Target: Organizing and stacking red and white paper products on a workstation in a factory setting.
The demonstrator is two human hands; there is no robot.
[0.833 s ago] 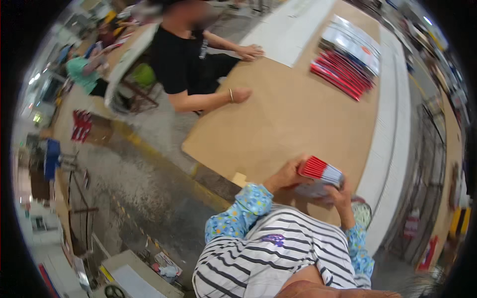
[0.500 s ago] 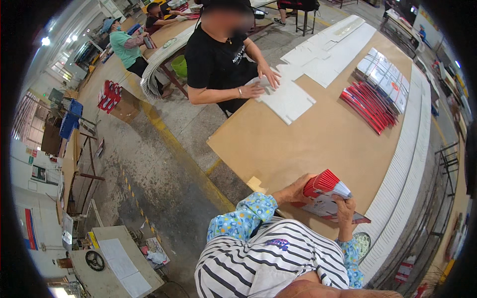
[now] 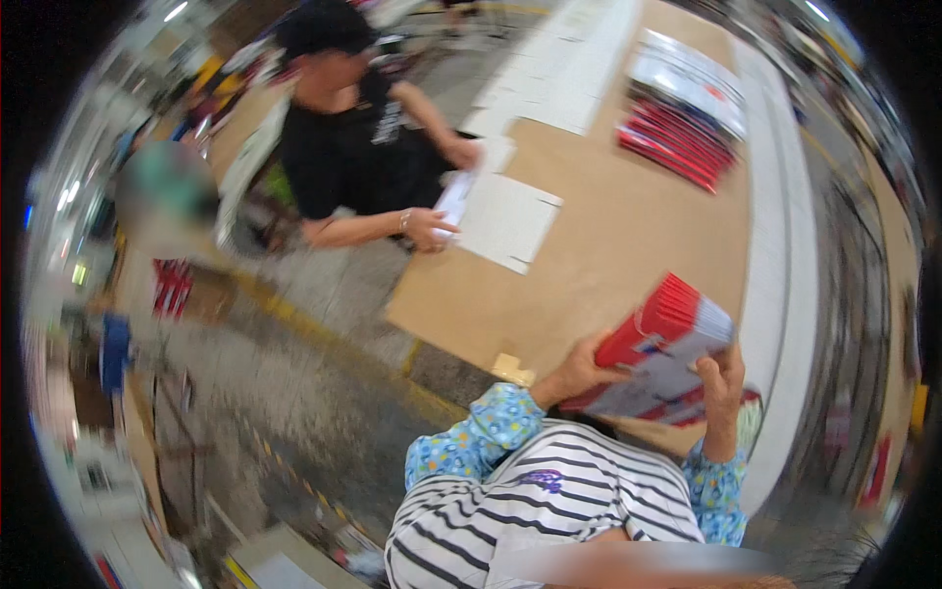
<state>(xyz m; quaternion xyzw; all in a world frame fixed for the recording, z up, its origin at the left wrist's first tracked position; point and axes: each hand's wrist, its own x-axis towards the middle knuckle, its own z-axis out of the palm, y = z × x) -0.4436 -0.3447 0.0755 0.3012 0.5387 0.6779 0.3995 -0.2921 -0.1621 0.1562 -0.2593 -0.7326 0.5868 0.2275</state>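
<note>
Two hands grip one red-and-white booklet stack (image 3: 659, 355), lower right of frame, above the brown table (image 3: 608, 236): left hand (image 3: 581, 371) clasps its lower-left edge, right hand (image 3: 724, 381) pinches the right edge. Co-worker (image 3: 363, 147) upper left handles white sheets (image 3: 505, 221).

**Materials and finishes**

Stack of red-and-white booklets (image 3: 659, 346): glossy printed paper, smooth covers. Table (image 3: 628, 236): matt brown board, cardboard-like, smooth. White sheets (image 3: 508, 222): plain matt paper. Floral sleeves (image 3: 488, 429): soft printed cloth. Striped top (image 3: 549, 510): knit fabric. Floor (image 3: 294, 393): rough, mottled concrete.
</note>
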